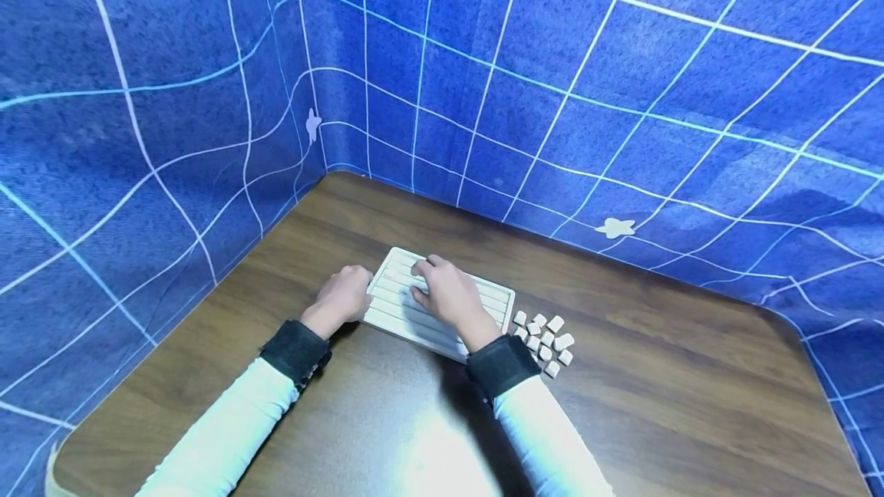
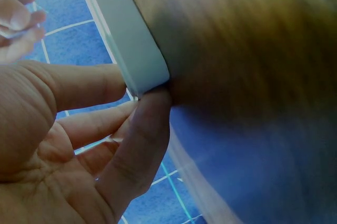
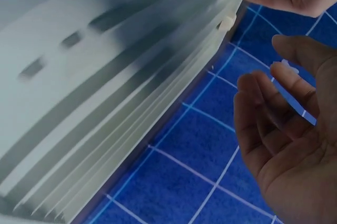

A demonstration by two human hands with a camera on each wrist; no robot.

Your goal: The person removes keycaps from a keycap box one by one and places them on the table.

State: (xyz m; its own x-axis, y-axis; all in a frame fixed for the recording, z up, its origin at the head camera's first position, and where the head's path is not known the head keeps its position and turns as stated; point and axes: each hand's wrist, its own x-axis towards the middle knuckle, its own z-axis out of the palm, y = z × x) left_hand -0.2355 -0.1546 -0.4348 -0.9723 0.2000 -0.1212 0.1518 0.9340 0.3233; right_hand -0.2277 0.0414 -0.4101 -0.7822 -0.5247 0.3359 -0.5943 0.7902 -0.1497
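Observation:
A white ridged tray (image 1: 414, 320), crossed by long parallel ridges, lies on the brown table. My left hand (image 1: 343, 296) is at its left end; in the left wrist view, thumb and finger pinch the corner of the tray (image 2: 131, 40). Above the tray's middle hovers my right hand (image 1: 450, 294), its fingers loosely bent around nothing, as the right wrist view of that hand (image 3: 289, 150) also shows. One small off-white block (image 3: 227, 23) sits on the tray near the left hand. Several similar blocks (image 1: 546, 339) lie loose just right of the tray.
The brown wooden table (image 1: 656, 374) runs back to a corner. Blue cloth walls (image 1: 525, 83) with white grid lines and stars stand along its left and far sides. A bright light reflection falls on the near part of the tabletop.

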